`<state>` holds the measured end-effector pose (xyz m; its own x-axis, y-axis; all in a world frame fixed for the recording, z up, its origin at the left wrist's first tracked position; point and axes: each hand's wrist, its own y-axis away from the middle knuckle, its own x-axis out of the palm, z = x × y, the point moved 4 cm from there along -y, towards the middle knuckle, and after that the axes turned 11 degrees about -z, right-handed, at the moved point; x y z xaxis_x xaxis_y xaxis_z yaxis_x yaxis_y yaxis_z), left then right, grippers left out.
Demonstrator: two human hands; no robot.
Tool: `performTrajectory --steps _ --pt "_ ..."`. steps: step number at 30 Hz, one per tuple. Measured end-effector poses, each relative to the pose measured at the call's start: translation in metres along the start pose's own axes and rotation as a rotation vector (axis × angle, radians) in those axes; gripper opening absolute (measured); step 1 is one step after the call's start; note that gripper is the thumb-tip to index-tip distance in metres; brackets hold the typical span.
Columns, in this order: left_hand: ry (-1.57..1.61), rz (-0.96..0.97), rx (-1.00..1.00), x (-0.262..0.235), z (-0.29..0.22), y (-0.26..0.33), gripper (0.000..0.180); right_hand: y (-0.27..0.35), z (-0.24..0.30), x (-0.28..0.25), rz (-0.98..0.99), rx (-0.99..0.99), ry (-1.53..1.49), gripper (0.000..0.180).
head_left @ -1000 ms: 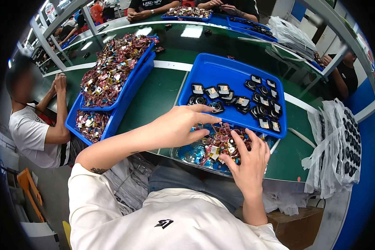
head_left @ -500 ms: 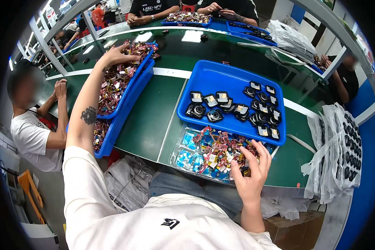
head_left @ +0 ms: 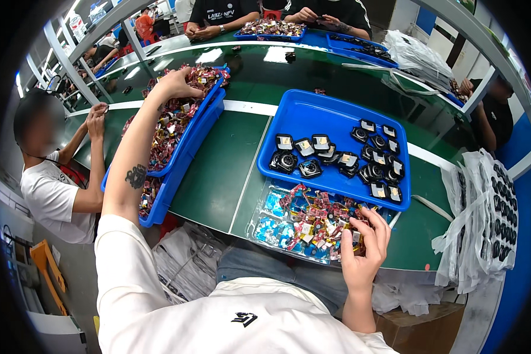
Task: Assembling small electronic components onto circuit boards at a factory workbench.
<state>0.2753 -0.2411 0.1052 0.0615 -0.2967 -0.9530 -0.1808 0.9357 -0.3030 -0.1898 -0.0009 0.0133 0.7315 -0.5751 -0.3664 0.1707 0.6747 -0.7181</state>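
My left arm stretches to a blue tray (head_left: 209,118) heaped with small red circuit boards with coloured wires and white parts (head_left: 180,127). My left hand (head_left: 174,85) rests on the far end of that heap, thumb and fingers apart; some fingertips are hidden among the parts. On the near table edge, a second pile of the same boards (head_left: 318,221) lies over a clear plastic tray with blue pockets (head_left: 268,229). My right hand (head_left: 366,251) is at this pile's right side, fingers spread and slightly bent, holding nothing visible.
Beyond the near pile sits a blue tray (head_left: 318,112) with several black square housings (head_left: 310,169). Another blue tray (head_left: 153,215) is under the heaped one. White sheets holding black parts (head_left: 481,206) stand at the right. A person in white (head_left: 59,183) sits left; others work across the table.
The whole view has shifted slightly right and down. My left hand stays at the heap, its fingers a little more bent. My right hand stays beside the near pile.
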Motion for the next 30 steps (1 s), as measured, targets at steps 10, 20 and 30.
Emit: performTrajectory --steps 10,20,30 --pt "0.386 -0.308 -0.079 0.004 0.031 -0.002 0.052 -0.001 -0.003 -0.005 -0.064 0.018 -0.038 0.016" --pt "0.974 -0.360 -0.114 -0.068 0.033 0.004 0.032 0.001 -0.009 -0.008 -0.083 0.041 -0.109 0.016" --pt "1.102 -0.038 0.336 -0.102 -0.137 0.115 0.031 -0.006 -0.006 -0.012 -0.111 -0.061 -0.031 0.023"
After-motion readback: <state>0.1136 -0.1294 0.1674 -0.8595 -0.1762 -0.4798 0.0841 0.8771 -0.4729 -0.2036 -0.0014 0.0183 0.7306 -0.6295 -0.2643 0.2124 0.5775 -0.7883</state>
